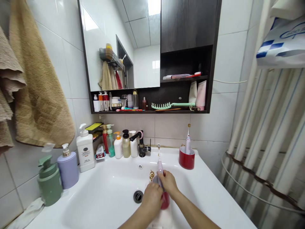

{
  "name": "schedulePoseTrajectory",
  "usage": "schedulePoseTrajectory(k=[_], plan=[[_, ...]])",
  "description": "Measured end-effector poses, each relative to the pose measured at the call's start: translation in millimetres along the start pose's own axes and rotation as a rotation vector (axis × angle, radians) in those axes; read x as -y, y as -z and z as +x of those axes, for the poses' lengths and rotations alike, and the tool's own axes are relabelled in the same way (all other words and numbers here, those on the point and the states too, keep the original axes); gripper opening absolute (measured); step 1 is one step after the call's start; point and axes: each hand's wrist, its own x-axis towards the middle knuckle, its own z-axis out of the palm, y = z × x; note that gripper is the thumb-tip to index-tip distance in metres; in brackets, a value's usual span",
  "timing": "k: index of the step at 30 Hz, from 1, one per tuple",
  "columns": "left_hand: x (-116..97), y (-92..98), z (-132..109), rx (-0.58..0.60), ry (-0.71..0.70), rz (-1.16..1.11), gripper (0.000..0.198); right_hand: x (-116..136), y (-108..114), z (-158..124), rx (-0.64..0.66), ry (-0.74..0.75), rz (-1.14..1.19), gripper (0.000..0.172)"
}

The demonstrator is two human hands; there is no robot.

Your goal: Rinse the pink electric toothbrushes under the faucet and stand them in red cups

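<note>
Over the sink basin my left hand (152,194) is wrapped round a red cup (165,201) with a pale inside and a gold ornament on its side. My right hand (169,182) is closed on a pale lavender electric toothbrush (160,166), which stands nearly upright with its bristle head up. The brush's lower end is at the cup's mouth, partly hidden by my fingers; how deep it sits I cannot tell. On the sink's right rim stands a second red cup (186,159) holding another electric toothbrush (188,143).
Several pump bottles line the back rim beside the black faucet (141,146). A purple dispenser (68,170) and a green dispenser (49,181) stand at left. Above hangs a dark mirror cabinet (186,28) with a green hairbrush (173,104). Radiator pipes (269,143) run at right.
</note>
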Motion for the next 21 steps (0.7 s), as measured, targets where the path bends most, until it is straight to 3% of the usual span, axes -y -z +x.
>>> schedulePoseTrajectory(k=[7, 11, 14, 21], plan=[[-4, 9.2, 17, -0.054, 0.034, 0.056, 0.025, -1, 11, 9, -0.005, 0.015, -0.041, 0.034], [-15, 31.7, 50, -0.095, -0.046, 0.147, 0.023, 2, 33, 16, -0.129, 0.016, -0.013, 0.052], [-25, 43.7, 80, -0.111, -0.044, 0.189, 0.022, 2, 47, 16, -0.173, 0.018, 0.032, 0.054], [-33, 36.8, 129, -0.120, 0.021, 0.178, 0.020, -6, 57, 31, -0.149, -0.017, 0.135, 0.051]])
